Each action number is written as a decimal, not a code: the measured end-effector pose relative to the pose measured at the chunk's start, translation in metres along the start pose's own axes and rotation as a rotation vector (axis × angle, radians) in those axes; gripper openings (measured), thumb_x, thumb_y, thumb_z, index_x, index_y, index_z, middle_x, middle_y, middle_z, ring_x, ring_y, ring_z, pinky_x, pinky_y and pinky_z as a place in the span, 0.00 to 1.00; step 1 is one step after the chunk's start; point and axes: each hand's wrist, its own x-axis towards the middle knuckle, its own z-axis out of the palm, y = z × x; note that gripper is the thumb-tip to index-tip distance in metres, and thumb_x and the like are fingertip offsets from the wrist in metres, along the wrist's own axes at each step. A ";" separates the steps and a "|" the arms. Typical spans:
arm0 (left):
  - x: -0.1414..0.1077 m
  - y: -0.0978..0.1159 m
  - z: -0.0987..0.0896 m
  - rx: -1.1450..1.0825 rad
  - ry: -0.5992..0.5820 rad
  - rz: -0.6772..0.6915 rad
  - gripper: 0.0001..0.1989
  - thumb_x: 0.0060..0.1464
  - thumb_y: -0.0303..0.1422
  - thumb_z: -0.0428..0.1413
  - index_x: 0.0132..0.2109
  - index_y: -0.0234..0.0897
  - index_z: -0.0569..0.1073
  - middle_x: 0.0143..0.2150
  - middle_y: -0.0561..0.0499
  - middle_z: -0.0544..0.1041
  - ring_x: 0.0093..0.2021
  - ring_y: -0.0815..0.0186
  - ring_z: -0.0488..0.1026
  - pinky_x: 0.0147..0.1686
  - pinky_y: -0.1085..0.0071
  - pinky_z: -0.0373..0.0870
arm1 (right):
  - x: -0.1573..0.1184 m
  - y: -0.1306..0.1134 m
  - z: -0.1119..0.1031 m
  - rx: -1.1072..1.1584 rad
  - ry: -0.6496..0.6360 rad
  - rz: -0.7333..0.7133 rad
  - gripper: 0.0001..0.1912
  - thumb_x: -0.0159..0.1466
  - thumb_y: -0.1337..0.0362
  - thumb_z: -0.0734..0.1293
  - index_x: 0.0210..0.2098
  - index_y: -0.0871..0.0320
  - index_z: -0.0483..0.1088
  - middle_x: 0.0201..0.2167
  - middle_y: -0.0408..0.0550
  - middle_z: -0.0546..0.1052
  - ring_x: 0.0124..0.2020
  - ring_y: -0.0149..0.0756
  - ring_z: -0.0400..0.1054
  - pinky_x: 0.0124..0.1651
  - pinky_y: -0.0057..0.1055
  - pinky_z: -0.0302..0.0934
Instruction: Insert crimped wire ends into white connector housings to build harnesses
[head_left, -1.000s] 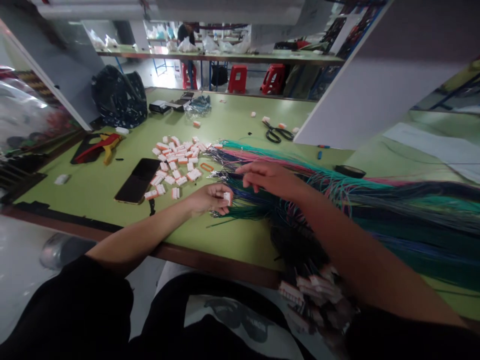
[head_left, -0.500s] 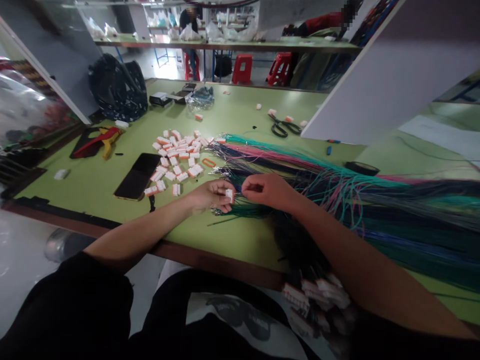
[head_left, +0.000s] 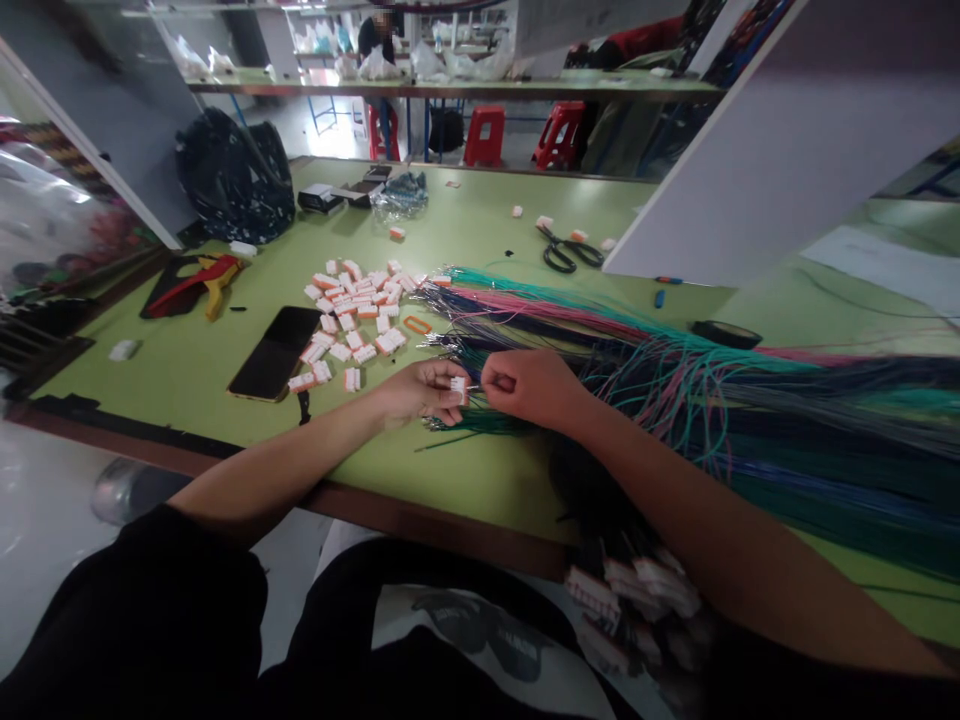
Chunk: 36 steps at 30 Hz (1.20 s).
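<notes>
Between the thumb and fingers of my left hand [head_left: 420, 392] is a small white and orange connector housing [head_left: 458, 386]. Just to its right, my right hand [head_left: 529, 385] is closed in a pinch on a thin wire whose tip [head_left: 474, 388] points at the housing's orange side; whether the tip is inside I cannot tell. Under and behind my right hand lie bundles of green, pink and dark wires [head_left: 645, 345] with bare metal ends facing left. A pile of similar connector housings [head_left: 364, 300] is spread beyond my left hand, near an orange ring [head_left: 418, 325].
A phone [head_left: 274, 352] lies left of the pile, with a red and yellow tool [head_left: 199, 283] farther left. Black scissors [head_left: 562, 250] and a roll of black tape [head_left: 724, 334] are at the right. Finished-looking connectors on wires [head_left: 630, 600] hang at the table's front edge.
My right hand has turned slightly and its fingers have curled tighter near the connector housing. My left hand keeps the housing in almost the same place.
</notes>
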 end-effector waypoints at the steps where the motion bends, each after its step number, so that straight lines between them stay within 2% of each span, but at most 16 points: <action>1: 0.000 0.000 0.000 -0.003 0.003 0.000 0.27 0.28 0.34 0.71 0.36 0.32 0.68 0.25 0.56 0.74 0.22 0.73 0.72 0.23 0.78 0.68 | 0.000 0.000 0.001 -0.006 0.005 -0.005 0.05 0.49 0.68 0.61 0.20 0.57 0.67 0.16 0.41 0.68 0.20 0.27 0.56 0.27 0.25 0.46; 7: -0.001 0.001 0.000 -0.008 0.014 -0.004 0.24 0.31 0.32 0.70 0.36 0.32 0.69 0.24 0.55 0.74 0.21 0.73 0.72 0.23 0.78 0.68 | -0.002 0.001 0.005 0.028 0.052 -0.037 0.05 0.50 0.68 0.61 0.20 0.57 0.66 0.15 0.41 0.66 0.19 0.27 0.54 0.26 0.25 0.46; 14: -0.001 -0.001 0.002 0.004 0.043 -0.013 0.27 0.26 0.33 0.71 0.36 0.31 0.71 0.23 0.55 0.74 0.20 0.73 0.72 0.23 0.77 0.68 | -0.002 -0.003 0.015 0.045 0.038 -0.046 0.05 0.52 0.66 0.61 0.23 0.56 0.69 0.16 0.40 0.67 0.19 0.27 0.55 0.26 0.24 0.47; 18: -0.002 -0.003 0.002 0.031 0.064 0.003 0.25 0.29 0.33 0.70 0.37 0.31 0.71 0.23 0.54 0.74 0.20 0.72 0.71 0.23 0.76 0.68 | -0.002 -0.005 0.017 0.051 0.022 -0.034 0.06 0.52 0.67 0.61 0.24 0.58 0.70 0.18 0.41 0.69 0.20 0.27 0.56 0.27 0.25 0.47; 25: -0.001 -0.002 0.003 0.061 0.075 0.009 0.21 0.31 0.32 0.69 0.34 0.31 0.72 0.23 0.55 0.74 0.20 0.74 0.71 0.21 0.78 0.67 | 0.002 0.004 0.011 0.302 -0.050 -0.015 0.06 0.52 0.67 0.61 0.22 0.59 0.69 0.19 0.40 0.71 0.21 0.26 0.60 0.29 0.23 0.51; 31: 0.001 -0.004 0.001 0.074 0.093 0.000 0.20 0.32 0.30 0.69 0.35 0.31 0.72 0.22 0.55 0.74 0.20 0.74 0.71 0.23 0.78 0.68 | 0.002 -0.004 0.012 0.210 -0.066 0.002 0.06 0.51 0.70 0.61 0.20 0.59 0.68 0.16 0.40 0.69 0.20 0.25 0.59 0.28 0.23 0.51; 33: 0.001 -0.004 0.002 0.089 0.092 -0.001 0.21 0.30 0.31 0.70 0.35 0.30 0.72 0.23 0.54 0.74 0.20 0.74 0.71 0.23 0.78 0.68 | 0.003 -0.004 0.005 0.196 -0.127 -0.007 0.06 0.52 0.68 0.62 0.20 0.60 0.69 0.17 0.40 0.69 0.20 0.25 0.60 0.27 0.23 0.51; 36: -0.001 -0.002 0.004 0.129 0.060 0.010 0.23 0.30 0.33 0.70 0.36 0.30 0.73 0.25 0.53 0.75 0.20 0.75 0.70 0.23 0.77 0.68 | 0.010 0.013 -0.018 0.221 -0.317 0.004 0.10 0.56 0.62 0.61 0.25 0.60 0.72 0.20 0.42 0.73 0.22 0.27 0.63 0.29 0.24 0.54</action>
